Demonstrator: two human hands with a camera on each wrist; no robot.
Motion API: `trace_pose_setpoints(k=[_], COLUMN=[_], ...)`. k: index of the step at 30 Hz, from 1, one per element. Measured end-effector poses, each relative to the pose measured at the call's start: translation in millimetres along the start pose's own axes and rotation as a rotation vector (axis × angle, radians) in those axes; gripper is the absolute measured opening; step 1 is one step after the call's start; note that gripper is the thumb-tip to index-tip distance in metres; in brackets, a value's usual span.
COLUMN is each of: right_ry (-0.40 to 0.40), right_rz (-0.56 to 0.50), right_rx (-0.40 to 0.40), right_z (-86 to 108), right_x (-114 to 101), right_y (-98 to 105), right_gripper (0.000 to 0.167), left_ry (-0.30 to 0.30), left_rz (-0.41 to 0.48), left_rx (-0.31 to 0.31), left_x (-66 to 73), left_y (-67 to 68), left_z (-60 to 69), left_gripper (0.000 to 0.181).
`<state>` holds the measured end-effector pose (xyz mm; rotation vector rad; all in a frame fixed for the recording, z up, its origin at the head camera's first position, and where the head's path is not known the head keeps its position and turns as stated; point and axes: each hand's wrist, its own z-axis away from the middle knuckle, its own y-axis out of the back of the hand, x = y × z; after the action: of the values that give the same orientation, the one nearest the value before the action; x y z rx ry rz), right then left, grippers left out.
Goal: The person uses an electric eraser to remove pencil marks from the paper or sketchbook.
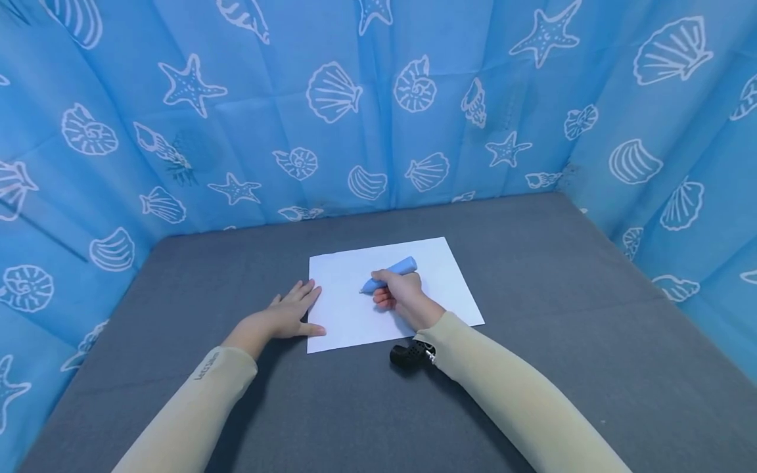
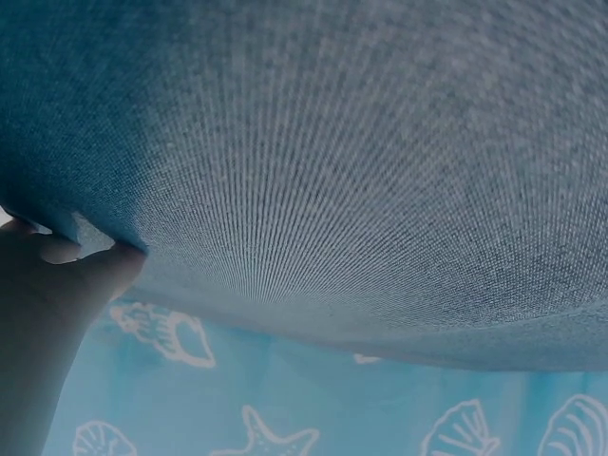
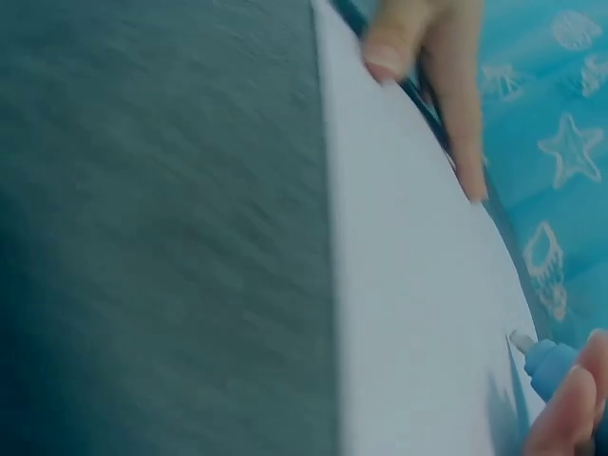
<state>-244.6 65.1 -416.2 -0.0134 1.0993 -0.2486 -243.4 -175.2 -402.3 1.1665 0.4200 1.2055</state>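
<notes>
A sheet of white paper (image 1: 337, 322) lies on the grey cloth. My left hand (image 1: 288, 315) rests at its left edge, fingers spread, with the thumb and fingertips over the paper. The left wrist view shows that hand (image 2: 52, 294) dark at the left side. My right hand (image 1: 405, 295) grips a thick blue marker (image 1: 404, 265) above the middle of the sheet, slanted with its tip down to the left. In the right wrist view the pale tip of the marker (image 3: 551, 369) is close to the paper (image 3: 408, 285); whether it touches cannot be told.
Grey cloth (image 1: 331, 407) covers the table. A blue curtain (image 1: 266, 131) with white shells and starfish hangs behind it and at both sides. A small black device (image 1: 408, 355) sits under my right wrist, by the paper's near edge.
</notes>
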Motion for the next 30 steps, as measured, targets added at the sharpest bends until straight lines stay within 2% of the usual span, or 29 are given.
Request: trace_pose_setpoints(k=[4, 9, 14, 19, 23, 30], right_ry=[0.026, 0.031, 0.048, 0.02, 0.041, 0.038], right_rz=[-0.034, 0.008, -0.01, 0.011, -0.007, -0.016], right_rx=[0.042, 0.001, 0.051, 0.018, 0.045, 0.04], right_z=[-4.6, -1.0, -3.4, -2.9, -3.3, -3.8], right_x=[-2, 0, 0, 0, -1, -4], right_y=[0, -3, -1, 1, 4, 11], right_gripper=[0.021, 0.02, 0.02, 0.022, 0.021, 0.022], left_ry=[0.001, 0.009, -0.001, 0.005, -0.007, -0.012], left_rz=[0.0, -0.009, -0.003, -0.007, -0.004, 0.008], left_rx=[0.002, -0.006, 0.003, 0.004, 0.006, 0.002], left_x=[-0.8, -3.0, -3.7, -5.0, -5.2, -3.3], left_y=[-0.1, -1.0, -1.4, -2.0, -1.3, -0.5], left_z=[-0.6, 0.1, 0.0, 0.4, -0.1, 0.2], left_gripper=[0.099, 0.1, 0.1, 0.101, 0.1, 0.1])
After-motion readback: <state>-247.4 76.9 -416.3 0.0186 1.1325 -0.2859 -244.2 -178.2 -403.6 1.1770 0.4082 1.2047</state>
